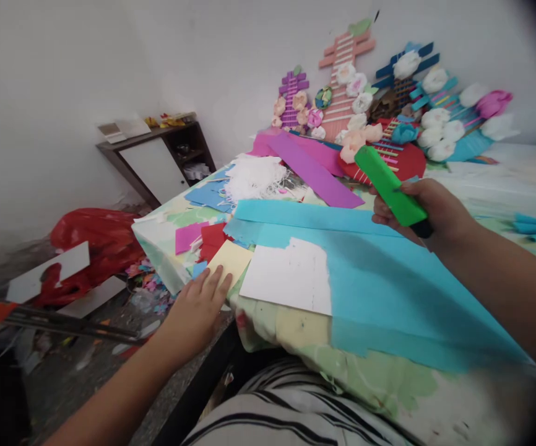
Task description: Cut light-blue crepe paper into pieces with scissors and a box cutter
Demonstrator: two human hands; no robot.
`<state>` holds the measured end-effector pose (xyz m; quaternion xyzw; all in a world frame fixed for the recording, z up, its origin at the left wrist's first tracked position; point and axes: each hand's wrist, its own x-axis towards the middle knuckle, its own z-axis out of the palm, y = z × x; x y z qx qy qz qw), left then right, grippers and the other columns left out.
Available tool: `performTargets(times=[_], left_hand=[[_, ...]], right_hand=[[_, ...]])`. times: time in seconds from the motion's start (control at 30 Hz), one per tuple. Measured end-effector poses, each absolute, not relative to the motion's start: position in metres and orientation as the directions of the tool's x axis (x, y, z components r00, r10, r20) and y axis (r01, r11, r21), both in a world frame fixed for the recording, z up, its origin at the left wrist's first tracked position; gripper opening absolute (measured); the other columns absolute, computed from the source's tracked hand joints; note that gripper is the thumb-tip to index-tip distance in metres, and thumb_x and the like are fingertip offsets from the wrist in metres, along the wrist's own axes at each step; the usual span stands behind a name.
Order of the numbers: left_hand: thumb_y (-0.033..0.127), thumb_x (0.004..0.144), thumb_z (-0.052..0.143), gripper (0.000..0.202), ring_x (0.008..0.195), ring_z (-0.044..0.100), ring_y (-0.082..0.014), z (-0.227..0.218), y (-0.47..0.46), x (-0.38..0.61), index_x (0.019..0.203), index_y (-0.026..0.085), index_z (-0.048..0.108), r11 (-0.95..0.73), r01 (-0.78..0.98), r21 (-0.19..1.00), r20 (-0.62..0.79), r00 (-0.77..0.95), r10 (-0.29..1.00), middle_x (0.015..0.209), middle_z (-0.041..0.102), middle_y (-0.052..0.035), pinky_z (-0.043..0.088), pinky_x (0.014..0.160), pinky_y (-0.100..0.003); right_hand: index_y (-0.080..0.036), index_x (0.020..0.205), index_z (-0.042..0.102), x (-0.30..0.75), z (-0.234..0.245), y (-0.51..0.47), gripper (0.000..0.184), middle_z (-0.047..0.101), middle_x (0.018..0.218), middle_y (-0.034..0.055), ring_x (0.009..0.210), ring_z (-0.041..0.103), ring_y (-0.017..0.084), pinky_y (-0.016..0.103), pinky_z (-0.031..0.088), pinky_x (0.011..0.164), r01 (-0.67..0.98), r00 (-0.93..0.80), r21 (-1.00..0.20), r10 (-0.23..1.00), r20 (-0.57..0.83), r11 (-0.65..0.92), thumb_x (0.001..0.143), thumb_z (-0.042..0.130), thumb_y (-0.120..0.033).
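Bright green, and it catches the eye at once: a green tool point(391, 189) with a black end, held up above the desk point(391, 387) in the right hand point(428, 207). The grip there is closed around it, the thumb lying along one side, the fingers curled beneath; the black end sits by the palm and the far green end pokes out toward the back of the desk. Below it spreads the big blue paper point(389, 291), a shadow falling right across it.

Over to the left hand point(203, 303), and here the grip is wide and holds nothing: the palm faces down, the fingers reach forward, and the tips rest on a yellow card point(231, 260) near the desk's edge. That puts the card right under the fingertips and well apart from the green tool. Just beside the card, a white sheet point(291, 275) lies against the blue paper, its far edge ragged. Red paper point(213, 241) and pink paper point(188, 236) sit just beyond the left fingers, white shreds point(255, 176) are heaped farther back, and a purple strip point(317, 168) slants alongside them.
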<state>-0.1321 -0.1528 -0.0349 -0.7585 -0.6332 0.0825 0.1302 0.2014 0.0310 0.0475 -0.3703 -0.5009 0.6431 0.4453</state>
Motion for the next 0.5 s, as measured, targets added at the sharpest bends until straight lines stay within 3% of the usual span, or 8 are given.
performTargets(times=[0.07, 0.17, 0.23, 0.3, 0.4, 0.5], left_hand=[[0.006, 0.072, 0.041, 0.048, 0.112, 0.047, -0.0283, -0.03, -0.155, -0.14, 0.119, 0.011, 0.05, -0.211, 0.921, -0.326, 0.036, 0.235, 0.971, 0.126, 0.047, -0.0148, 0.038, 0.09, -0.04], [0.009, 0.078, 0.037, 0.035, 0.087, 0.06, -0.0224, -0.007, -0.164, -0.147, 0.106, 0.014, 0.057, -0.227, 0.906, -0.357, 0.132, 0.289, 0.948, 0.1, 0.063, -0.0103, 0.046, 0.074, -0.033], [0.016, 0.083, 0.037, 0.028, 0.073, 0.06, -0.0202, 0.014, -0.172, -0.142, 0.103, 0.017, 0.057, -0.139, 0.905, -0.402, 0.392, 0.307, 0.867, 0.082, 0.065, -0.0065, 0.045, 0.062, -0.029], [0.017, 0.082, 0.042, 0.03, 0.07, 0.058, -0.0192, 0.036, -0.175, -0.124, 0.11, 0.02, 0.051, -0.066, 0.92, -0.385, 0.657, 0.324, 0.68, 0.078, 0.063, -0.0042, 0.042, 0.063, -0.03], [0.019, 0.081, 0.043, 0.031, 0.059, 0.051, -0.0163, 0.053, -0.161, -0.073, 0.112, 0.021, 0.049, -0.263, 0.871, -0.415, 0.606, 0.48, 0.634, 0.07, 0.058, -0.002, 0.036, 0.052, -0.028], [0.015, 0.076, 0.042, 0.02, 0.052, 0.046, -0.0139, 0.044, -0.129, -0.011, 0.088, 0.017, 0.058, -0.501, 0.766, -0.403, 0.457, 0.643, 0.615, 0.063, 0.051, -0.0022, 0.028, 0.041, -0.025]], right_hand=[[-0.013, 0.08, 0.054, 0.202, 0.049, 0.026, 0.025, 0.043, 0.05, 0.0, 0.046, 0.038, 0.01, 0.025, 0.039, 0.052, -0.165, -0.304, -0.979, 0.951, -0.062, -0.116, 0.064, 0.038, -0.024], [-0.013, 0.081, 0.054, 0.205, 0.046, 0.024, 0.027, 0.042, 0.052, -0.0003, 0.048, 0.038, 0.01, 0.024, 0.041, 0.053, -0.152, -0.258, -0.982, 0.963, -0.072, -0.114, 0.062, 0.039, -0.025], [-0.014, 0.078, 0.052, 0.207, 0.044, 0.025, 0.025, 0.041, 0.053, -0.0006, 0.049, 0.039, 0.01, 0.024, 0.041, 0.053, -0.151, -0.224, -0.984, 0.973, -0.054, -0.09, 0.06, 0.04, -0.026], [-0.016, 0.075, 0.05, 0.207, 0.044, 0.027, 0.021, 0.039, 0.053, -0.0014, 0.049, 0.038, 0.01, 0.024, 0.042, 0.054, -0.14, -0.194, -0.988, 0.98, -0.037, -0.065, 0.06, 0.039, -0.027], [-0.019, 0.071, 0.044, 0.207, 0.046, 0.027, 0.016, 0.037, 0.054, -0.0023, 0.05, 0.038, 0.009, 0.025, 0.043, 0.058, -0.086, -0.144, -0.996, 0.99, -0.002, -0.015, 0.062, 0.034, -0.029], [-0.019, 0.071, 0.041, 0.21, 0.047, 0.027, 0.016, 0.04, 0.059, -0.0008, 0.054, 0.041, 0.011, 0.028, 0.042, 0.061, 0.056, -0.098, -0.998, 0.995, 0.022, 0.027, 0.066, 0.032, -0.032]])
